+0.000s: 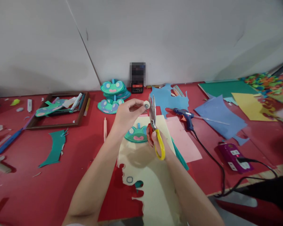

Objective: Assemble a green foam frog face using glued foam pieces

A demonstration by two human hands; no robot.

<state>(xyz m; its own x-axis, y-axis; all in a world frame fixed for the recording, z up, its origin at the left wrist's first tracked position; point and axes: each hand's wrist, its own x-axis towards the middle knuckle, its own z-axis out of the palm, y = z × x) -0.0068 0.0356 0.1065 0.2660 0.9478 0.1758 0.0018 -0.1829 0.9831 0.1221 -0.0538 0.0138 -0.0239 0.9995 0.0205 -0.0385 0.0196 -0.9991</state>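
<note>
Between its thumb and fingers, my left hand (129, 116) pinches a small round cream cutout (146, 104). My right hand (157, 139) is wrapped around scissors (159, 146) with yellow and red handles. Their blades (152, 110) point up, right beside the cutout; whether they touch it I cannot tell. Below my hands, a green frog-face piece (135, 134) with blue eyes and a pink mouth lies on a cream sheet (155, 185). The sheet has a ragged cut left edge and a small outline (129, 179) drawn on it.
More frog faces (113, 89) are stacked by the wall near a phone (137, 78). A wooden frame (54, 125) with pens stands left. To the right lie a glue gun (185, 116), its black cord, a purple power strip (234, 157), and blue (219, 114), pink (184, 138) and yellow sheets (250, 106).
</note>
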